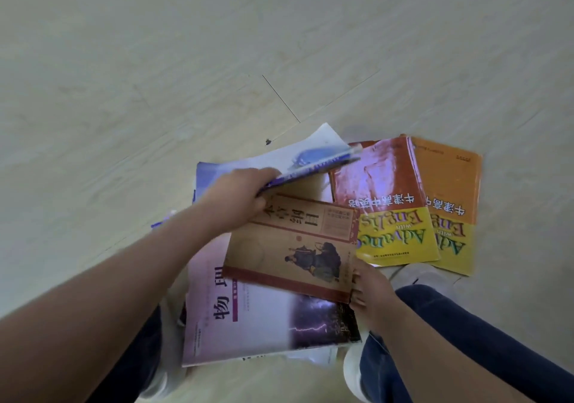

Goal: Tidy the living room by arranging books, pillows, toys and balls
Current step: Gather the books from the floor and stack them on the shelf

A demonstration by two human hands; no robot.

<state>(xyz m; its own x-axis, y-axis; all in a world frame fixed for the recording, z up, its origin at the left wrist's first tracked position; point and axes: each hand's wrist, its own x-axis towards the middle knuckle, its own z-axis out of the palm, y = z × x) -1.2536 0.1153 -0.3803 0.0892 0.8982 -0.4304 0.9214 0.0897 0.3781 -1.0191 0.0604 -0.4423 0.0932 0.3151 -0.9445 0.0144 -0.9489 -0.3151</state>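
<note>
Brown book (292, 247): likely light, floppy paperback; right hand (369, 297) pinches its edge.
Blue book (306, 154): probably bends; left hand (240, 194) grips its edge.

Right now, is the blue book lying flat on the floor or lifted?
Lifted: the left hand grips the blue book, which tilts up off the floor.

We log the floor (155, 61) as pale wood-grain planks, smooth, low sheen. Orange English textbook (382, 185) and second orange English textbook (450, 179): glossy paper covers, edges worn. Tan book (295, 247): matt paper cover. Purple physics textbook (248, 325): smooth, slightly glossy. Blue-white book (279, 160): thin glossy paper. Jeans (466, 325): dark denim cloth.
</note>
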